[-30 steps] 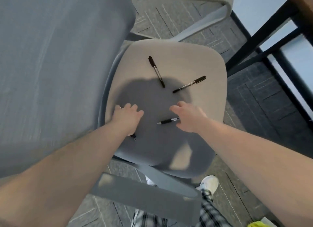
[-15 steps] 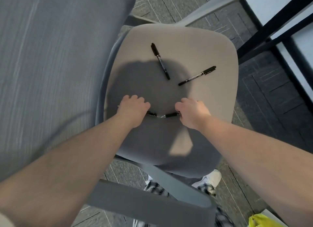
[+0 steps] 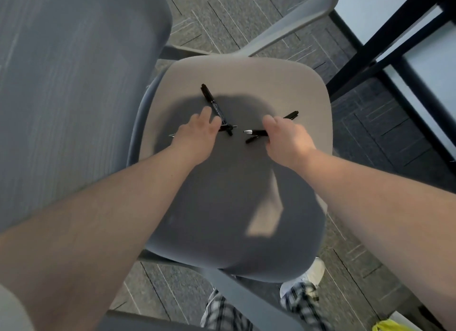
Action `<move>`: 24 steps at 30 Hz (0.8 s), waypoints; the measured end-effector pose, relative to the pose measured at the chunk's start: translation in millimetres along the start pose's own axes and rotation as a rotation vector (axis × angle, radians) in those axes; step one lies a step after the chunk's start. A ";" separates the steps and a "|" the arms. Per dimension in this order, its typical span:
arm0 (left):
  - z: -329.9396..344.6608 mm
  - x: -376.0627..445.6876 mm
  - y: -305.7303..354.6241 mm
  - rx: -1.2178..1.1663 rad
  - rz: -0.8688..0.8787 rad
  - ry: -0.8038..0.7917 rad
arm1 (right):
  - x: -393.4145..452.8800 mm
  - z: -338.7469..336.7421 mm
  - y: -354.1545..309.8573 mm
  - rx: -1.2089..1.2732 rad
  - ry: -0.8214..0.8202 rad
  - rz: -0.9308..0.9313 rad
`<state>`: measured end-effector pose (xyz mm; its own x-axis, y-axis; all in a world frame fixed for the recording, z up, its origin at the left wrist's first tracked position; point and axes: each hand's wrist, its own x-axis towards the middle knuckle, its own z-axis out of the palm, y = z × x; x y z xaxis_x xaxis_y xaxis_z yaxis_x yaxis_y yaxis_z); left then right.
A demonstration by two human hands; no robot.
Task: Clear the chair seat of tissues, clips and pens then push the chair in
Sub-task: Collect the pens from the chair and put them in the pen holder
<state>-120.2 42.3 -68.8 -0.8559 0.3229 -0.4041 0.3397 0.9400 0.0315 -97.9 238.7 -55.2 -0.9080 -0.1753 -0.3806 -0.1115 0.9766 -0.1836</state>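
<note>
Pens number four on the chair seat (image 3: 246, 74). Both hands have moved up the seat since half a second ago. The left hand (image 3: 197, 138) grips one pen (image 3: 229, 127) and spreads its fingers over the long marker (image 3: 214, 103). The right hand (image 3: 286, 138) is closed around a silver-tipped pen (image 3: 254, 132), with another pen (image 3: 291, 114) lying partly beneath it.
</note>
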 end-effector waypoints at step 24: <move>-0.1 24.7 27.2 0.071 0.083 -0.002 | -12.2 15.6 27.2 -0.098 0.068 0.037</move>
<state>-132.2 75.8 -77.8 -0.8228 0.3986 -0.4050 0.4361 0.8999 -0.0003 -83.5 265.5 -69.7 -0.9372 -0.1332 -0.3224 -0.1133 0.9903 -0.0800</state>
